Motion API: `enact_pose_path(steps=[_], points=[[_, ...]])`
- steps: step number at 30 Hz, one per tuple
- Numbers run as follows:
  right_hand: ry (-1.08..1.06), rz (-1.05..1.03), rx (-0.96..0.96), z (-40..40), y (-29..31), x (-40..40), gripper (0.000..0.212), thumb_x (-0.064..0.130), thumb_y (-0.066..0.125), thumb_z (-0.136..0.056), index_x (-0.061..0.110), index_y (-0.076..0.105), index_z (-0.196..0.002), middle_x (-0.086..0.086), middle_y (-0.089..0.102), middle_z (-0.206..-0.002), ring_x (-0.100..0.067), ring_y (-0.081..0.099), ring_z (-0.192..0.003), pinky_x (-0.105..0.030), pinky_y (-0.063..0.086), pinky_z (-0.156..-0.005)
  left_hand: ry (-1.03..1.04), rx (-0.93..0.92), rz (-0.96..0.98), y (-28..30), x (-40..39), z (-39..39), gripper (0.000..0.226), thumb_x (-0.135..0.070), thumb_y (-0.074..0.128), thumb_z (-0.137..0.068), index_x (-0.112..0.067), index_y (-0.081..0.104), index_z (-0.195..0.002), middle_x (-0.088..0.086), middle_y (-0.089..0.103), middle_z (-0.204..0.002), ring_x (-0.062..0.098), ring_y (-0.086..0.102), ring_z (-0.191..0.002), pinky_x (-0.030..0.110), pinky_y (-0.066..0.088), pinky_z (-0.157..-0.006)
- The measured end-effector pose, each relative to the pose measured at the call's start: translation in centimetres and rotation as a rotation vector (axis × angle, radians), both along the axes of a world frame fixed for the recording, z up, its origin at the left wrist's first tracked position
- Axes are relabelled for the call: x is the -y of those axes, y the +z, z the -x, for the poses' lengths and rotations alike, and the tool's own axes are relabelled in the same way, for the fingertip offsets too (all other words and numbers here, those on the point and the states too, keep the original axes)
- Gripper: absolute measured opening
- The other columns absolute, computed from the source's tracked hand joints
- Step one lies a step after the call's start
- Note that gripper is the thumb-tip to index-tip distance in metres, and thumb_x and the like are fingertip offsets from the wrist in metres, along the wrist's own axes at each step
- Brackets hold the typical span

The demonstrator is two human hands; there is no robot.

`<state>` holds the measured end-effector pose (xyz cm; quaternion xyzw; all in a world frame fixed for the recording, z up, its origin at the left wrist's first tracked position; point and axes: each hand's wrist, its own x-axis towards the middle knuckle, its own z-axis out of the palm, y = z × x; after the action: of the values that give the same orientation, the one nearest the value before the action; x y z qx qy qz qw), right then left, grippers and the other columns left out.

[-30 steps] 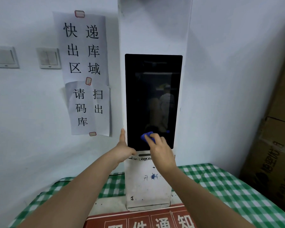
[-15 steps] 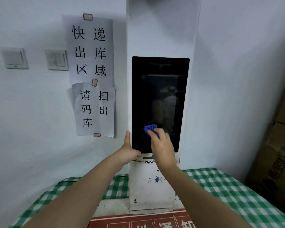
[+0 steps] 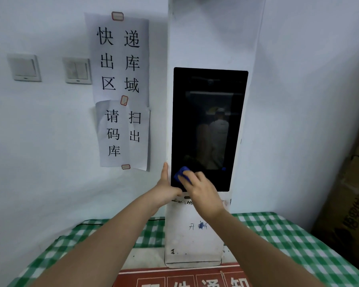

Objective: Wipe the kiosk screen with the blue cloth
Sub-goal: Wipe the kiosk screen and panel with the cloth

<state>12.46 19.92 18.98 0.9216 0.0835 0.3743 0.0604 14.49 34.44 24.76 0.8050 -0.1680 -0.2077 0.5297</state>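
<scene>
A tall white kiosk (image 3: 195, 241) stands on the table against the wall. Its dark screen (image 3: 209, 112) is off and reflects the room. My right hand (image 3: 201, 193) presses a small bunched blue cloth (image 3: 181, 172) against the screen's lower left corner, fingers curled over it. My left hand (image 3: 166, 189) braces the kiosk's left edge just beside that corner, with one finger pointing straight up along the side.
Paper notices (image 3: 120, 90) are taped to the wall left of the kiosk, with two light switches (image 3: 77, 70) further left. A green checked tablecloth (image 3: 288, 245) covers the table. A red sign (image 3: 180, 278) lies at the front. Cardboard boxes (image 3: 352, 204) stand at the right.
My right hand has slid the blue cloth leftward across the bottom of the screen to its lower left corner. The left hand stays on the kiosk's edge.
</scene>
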Motion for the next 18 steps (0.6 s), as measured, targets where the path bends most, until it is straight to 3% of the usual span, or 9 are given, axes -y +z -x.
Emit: enact_pose_path(steps=[3,6,9,11,15,18], points=[[0.034,0.131,-0.023,0.1,0.8,0.7,0.066,-0.004,0.078,-0.053,0.006,0.063,-0.116,-0.007,0.061,-0.113,-0.024,0.055,-0.079,-0.032,0.053,-0.061,-0.006,0.006,-0.004,0.0,-0.1,0.0,0.097,-0.002,0.051,-0.089,-0.038,-0.016,-0.149,0.003,0.033,-0.148,0.011,0.046,-0.092,0.023,0.042,-0.074],[-0.015,0.041,0.063,-0.5,2.9,0.7,0.070,-0.008,0.076,-0.054,0.006,0.061,-0.121,-0.008,0.060,-0.118,-0.026,0.057,-0.082,-0.033,0.054,-0.063,-0.005,0.007,0.001,-0.1,-0.1,-0.1,0.098,-0.002,0.052,-0.088,-0.037,-0.016,-0.149,0.000,0.039,-0.135,0.015,0.046,-0.101,0.024,0.041,-0.077],[-0.042,-0.053,0.106,-0.8,3.3,-0.2,0.077,-0.013,0.077,-0.050,0.004,0.060,-0.123,-0.010,0.059,-0.120,-0.026,0.057,-0.082,-0.032,0.055,-0.065,0.005,0.021,-0.006,-0.1,0.0,0.0,0.098,-0.001,0.051,-0.087,-0.036,-0.016,-0.149,-0.004,0.037,-0.115,0.016,0.047,-0.096,0.024,0.042,-0.070],[-0.033,-0.051,0.069,-0.8,2.4,-0.5,0.080,-0.013,0.076,-0.048,0.005,0.060,-0.124,-0.009,0.059,-0.121,-0.025,0.056,-0.081,-0.030,0.054,-0.064,0.008,0.030,-0.014,-0.1,0.1,0.1,0.098,-0.001,0.052,-0.087,-0.036,-0.016,-0.149,-0.001,0.037,-0.117,0.017,0.046,-0.097,0.027,0.043,-0.075],[0.029,0.165,-0.046,-0.4,1.5,-0.2,0.073,-0.001,0.080,-0.050,0.007,0.062,-0.121,-0.006,0.060,-0.115,-0.024,0.055,-0.079,-0.031,0.053,-0.063,-0.003,0.027,-0.023,0.0,0.0,0.2,0.098,-0.003,0.052,-0.088,-0.037,-0.017,-0.149,0.003,0.031,-0.149,0.013,0.046,-0.098,0.029,0.043,-0.084],[0.013,0.190,0.006,-0.5,3.3,0.2,0.069,0.000,0.078,-0.056,0.007,0.061,-0.122,-0.006,0.060,-0.115,-0.025,0.056,-0.082,-0.032,0.053,-0.065,-0.012,0.025,0.003,0.1,-0.1,0.3,0.097,-0.002,0.051,-0.089,-0.037,-0.017,-0.149,0.002,0.041,-0.124,0.003,0.046,-0.079,0.024,0.042,-0.074]])
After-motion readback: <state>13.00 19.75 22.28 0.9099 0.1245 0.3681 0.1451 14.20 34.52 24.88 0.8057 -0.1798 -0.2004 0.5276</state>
